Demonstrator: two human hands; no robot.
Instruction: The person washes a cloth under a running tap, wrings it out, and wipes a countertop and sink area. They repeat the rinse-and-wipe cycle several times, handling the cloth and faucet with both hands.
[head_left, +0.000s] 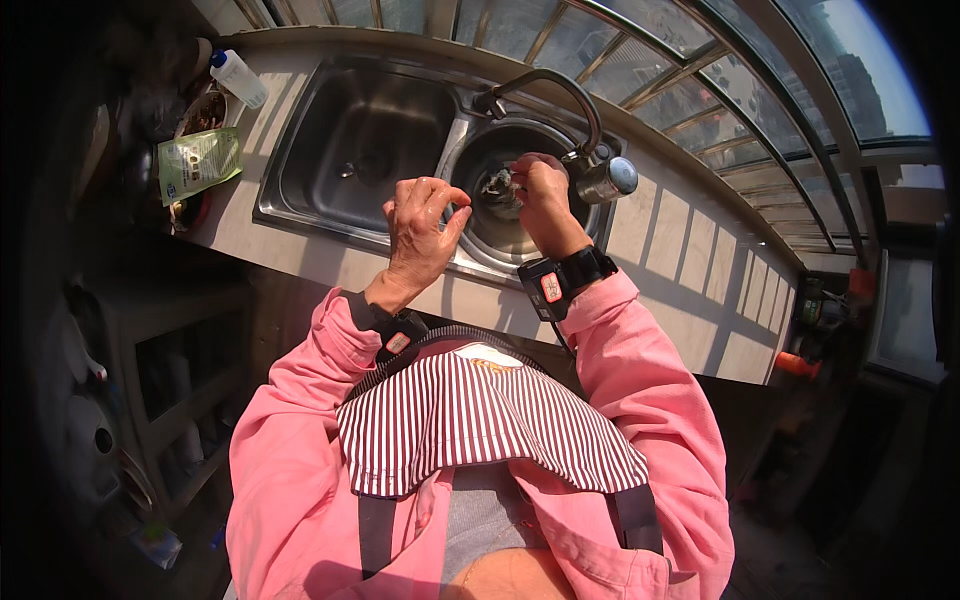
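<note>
My left hand (426, 225) hovers over the divider and front rim of a double-bowl stainless steel sink (448, 154). Its fingers are curled, with a gap between thumb and forefinger and nothing seen in it. Over the round right bowl (491, 244), my right hand (541, 191) has bent fingers beside a dark, greyish wet clump (499, 187). Whether those fingers grip the clump is hidden. A curved metal faucet (577, 86) arches above this bowl, its thick cylindrical outlet head (604, 180) just right of my right hand.
The square left bowl (330, 135) has a drain. A green printed pouch (199, 165) and a clear bottle with a blue cap (240, 79) stand at the counter's left end. Barred windows (675, 75) run behind the sink. Striped shadows cross the right countertop (697, 262).
</note>
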